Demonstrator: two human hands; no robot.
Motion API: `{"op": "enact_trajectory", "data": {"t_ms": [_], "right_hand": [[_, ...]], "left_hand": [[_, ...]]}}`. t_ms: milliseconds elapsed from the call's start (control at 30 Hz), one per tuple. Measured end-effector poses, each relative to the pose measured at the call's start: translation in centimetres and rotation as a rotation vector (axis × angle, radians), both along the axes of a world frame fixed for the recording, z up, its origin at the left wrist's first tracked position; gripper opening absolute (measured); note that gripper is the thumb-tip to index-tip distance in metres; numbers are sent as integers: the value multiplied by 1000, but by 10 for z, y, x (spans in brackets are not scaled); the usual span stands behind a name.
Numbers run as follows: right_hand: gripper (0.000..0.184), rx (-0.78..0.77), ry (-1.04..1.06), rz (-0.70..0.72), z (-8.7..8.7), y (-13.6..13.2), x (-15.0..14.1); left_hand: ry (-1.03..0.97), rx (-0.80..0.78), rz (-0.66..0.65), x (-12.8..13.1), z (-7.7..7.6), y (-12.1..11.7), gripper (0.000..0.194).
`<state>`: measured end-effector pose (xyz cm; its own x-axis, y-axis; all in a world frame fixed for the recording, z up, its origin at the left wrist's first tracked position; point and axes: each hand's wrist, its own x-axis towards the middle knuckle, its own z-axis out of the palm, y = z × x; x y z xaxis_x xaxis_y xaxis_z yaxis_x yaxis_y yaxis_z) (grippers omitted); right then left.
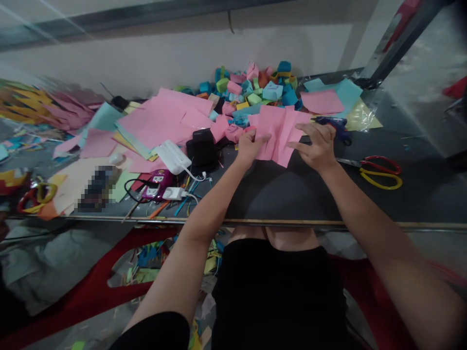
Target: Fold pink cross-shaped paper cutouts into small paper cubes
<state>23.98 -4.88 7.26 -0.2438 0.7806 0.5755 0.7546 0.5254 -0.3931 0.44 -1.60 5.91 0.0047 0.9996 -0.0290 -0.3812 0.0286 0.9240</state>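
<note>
A creased sheet of pink paper [272,133] is held up above the dark table in front of me, with fold lines running down it. My left hand [251,147] pinches its left edge, thumb lying over the front. At the right edge, my right hand [316,146] has thumb and fingers on the paper, its other fingers bent. Behind the right hand lies a dark blue glue gun [333,124], partly covered by the fingers. Scissors [381,171] with red and yellow handles rest to the right of my right wrist.
Folded paper pieces in many colours [255,87] are heaped against the wall. Pink sheets [160,119] spread to the left, near a white adapter [173,156], a black object [202,149] and a purple power strip [158,184]. More scissors [38,197] lie far left. The table's front edge [284,223] is close.
</note>
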Motion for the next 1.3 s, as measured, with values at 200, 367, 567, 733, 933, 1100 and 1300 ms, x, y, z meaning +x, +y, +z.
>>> {"op": "enact_trajectory", "data": {"t_ms": [200, 367, 567, 733, 933, 1100, 1300], "right_hand": [[41, 71, -51, 20, -2, 10, 18], [33, 104, -47, -27, -8, 16, 23], [34, 140, 53, -101, -16, 18, 19], [31, 234, 379, 35, -37, 25, 8], [60, -267, 700, 31, -46, 41, -6], [48, -430, 888, 168, -31, 30, -8], [49, -488, 879, 179, -30, 27, -3]], "left_hand": [[48, 85, 26, -5, 7, 2, 28], [68, 106, 20, -7, 1, 6, 36], [54, 64, 18, -3, -3, 6, 41], [19, 85, -14, 3, -1, 1, 38], [12, 154, -54, 3, -2, 1, 42], [9, 127, -73, -3, -11, 10, 43], [35, -9, -239, -8, -18, 15, 39]]}}
